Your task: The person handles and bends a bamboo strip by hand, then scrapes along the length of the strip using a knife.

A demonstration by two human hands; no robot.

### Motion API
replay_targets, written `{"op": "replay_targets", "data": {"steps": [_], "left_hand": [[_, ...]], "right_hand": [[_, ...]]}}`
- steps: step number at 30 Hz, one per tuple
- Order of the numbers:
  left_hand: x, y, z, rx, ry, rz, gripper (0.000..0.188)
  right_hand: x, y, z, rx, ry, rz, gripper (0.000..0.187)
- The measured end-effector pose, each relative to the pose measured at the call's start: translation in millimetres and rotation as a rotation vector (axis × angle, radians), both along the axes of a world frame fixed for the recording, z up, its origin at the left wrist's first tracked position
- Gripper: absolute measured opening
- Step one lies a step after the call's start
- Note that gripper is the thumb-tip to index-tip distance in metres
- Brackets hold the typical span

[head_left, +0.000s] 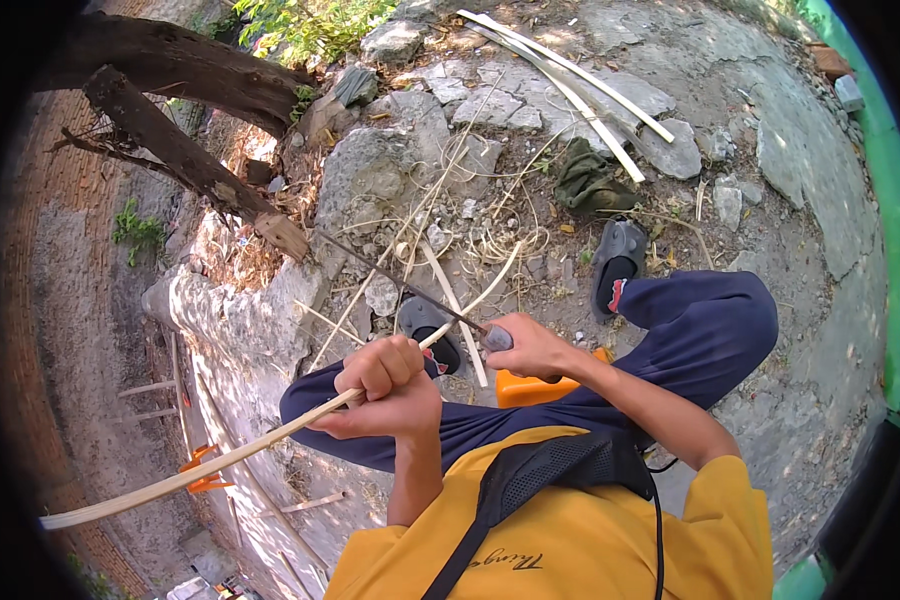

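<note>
My left hand [388, 388] is closed around a long pale bamboo strip [220, 462], which bends from the lower left up past my fist toward the middle. In my right hand [532, 348] is the handle of a long, thin, dark-bladed knife [395, 282]. Its blade points up and to the left and crosses the strip just beyond my left fist; whether the edge bites into the strip cannot be seen. Below my right hand, an orange plastic seat or container [530, 390] shows between my legs.
Thin shavings [505, 240] and loose strips lie around my dark shoes [620, 250]. Further off are two long pale strips [570, 90] and a crumpled dark green cloth [595, 178]. A cut log [195, 165] juts in at upper left; a green barrier [885, 200] borders the right.
</note>
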State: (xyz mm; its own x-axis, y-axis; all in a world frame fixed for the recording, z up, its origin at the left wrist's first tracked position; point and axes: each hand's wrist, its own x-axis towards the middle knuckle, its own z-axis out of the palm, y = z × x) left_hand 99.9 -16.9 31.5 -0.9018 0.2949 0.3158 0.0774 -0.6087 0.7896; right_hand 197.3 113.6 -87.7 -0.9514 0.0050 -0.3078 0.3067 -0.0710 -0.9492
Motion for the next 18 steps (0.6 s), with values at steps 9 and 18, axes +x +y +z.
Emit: {"op": "replay_targets", "data": {"steps": [9, 18], "left_hand": [[1.2, -11.0, -4.3, 0.012, 0.051, -0.087, 0.081], [-7.8, 5.5, 5.9, 0.047, -0.078, 0.105, 0.072]], "right_hand": [[0.2, 4.6, -32.6, 0.010, -0.143, -0.025, 0.021], [2.3, -21.7, -12.9, -0.048, 0.064, -0.134, 0.023]]}}
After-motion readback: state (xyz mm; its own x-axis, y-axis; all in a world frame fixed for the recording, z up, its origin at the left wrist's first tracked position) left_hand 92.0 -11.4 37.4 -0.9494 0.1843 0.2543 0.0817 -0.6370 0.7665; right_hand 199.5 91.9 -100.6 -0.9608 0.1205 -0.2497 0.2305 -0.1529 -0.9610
